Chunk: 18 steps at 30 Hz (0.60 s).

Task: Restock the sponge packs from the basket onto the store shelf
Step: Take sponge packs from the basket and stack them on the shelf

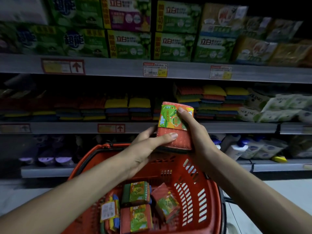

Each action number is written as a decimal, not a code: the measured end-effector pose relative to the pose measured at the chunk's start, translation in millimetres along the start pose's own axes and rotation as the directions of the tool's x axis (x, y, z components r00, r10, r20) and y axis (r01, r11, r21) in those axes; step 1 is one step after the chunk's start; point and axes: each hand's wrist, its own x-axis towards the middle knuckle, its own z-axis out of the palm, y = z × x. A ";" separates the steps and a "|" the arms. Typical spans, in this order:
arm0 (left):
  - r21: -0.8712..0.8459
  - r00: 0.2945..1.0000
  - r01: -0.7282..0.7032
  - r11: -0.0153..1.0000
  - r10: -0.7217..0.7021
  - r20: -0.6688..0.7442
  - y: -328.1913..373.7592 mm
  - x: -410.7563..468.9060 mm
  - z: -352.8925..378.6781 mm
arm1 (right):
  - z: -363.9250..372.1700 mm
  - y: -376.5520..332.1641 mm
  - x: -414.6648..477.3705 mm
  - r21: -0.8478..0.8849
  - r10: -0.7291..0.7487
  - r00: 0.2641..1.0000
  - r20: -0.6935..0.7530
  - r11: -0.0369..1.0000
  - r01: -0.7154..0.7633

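Head view, left hand [145, 149] and right hand [198, 137] gripping orange sponge pack [168, 120], 立白 boxes [174, 46] shelved above.

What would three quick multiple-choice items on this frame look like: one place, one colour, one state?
1. Where is the raised sponge pack relative to the basket?
A. inside it
B. in the air above it
C. underneath it

2. What colour is the basket?
A. blue
B. red
C. grey

3. What are the left hand and right hand doing?
A. both grip the sponge pack
B. only the right grips it
C. both are empty

Answers:
1 B: the pack is clear of the basket rim, up at shelf height.
2 B: its slotted walls and rim are red.
3 A: the left thumb lies on the pack's lower front, and the right hand's thumb and fingers wrap its upper part.
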 end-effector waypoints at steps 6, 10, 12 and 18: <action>-0.010 0.999 -0.023 1.000 0.022 -0.045 6.5 -0.1 3.3 | 4.4 -4.9 4.4 0.007 0.002 1.000 -0.005 1.000 -0.002; -0.058 0.997 -0.032 0.998 0.028 -0.067 9.4 -3.7 6.7 | 6.1 -6.0 9.4 0.017 0.017 1.000 0.013 1.000 -0.018; -0.101 0.996 -0.020 0.995 0.011 -0.093 9.6 -5.5 6.5 | 6.5 -9.1 12.8 0.043 0.003 1.000 0.005 0.999 -0.003; -0.187 0.974 -0.029 0.982 -0.015 -0.225 9.3 0.1 -3.8 | 12.8 -17.3 18.7 -0.014 -0.002 0.998 0.068 1.000 0.003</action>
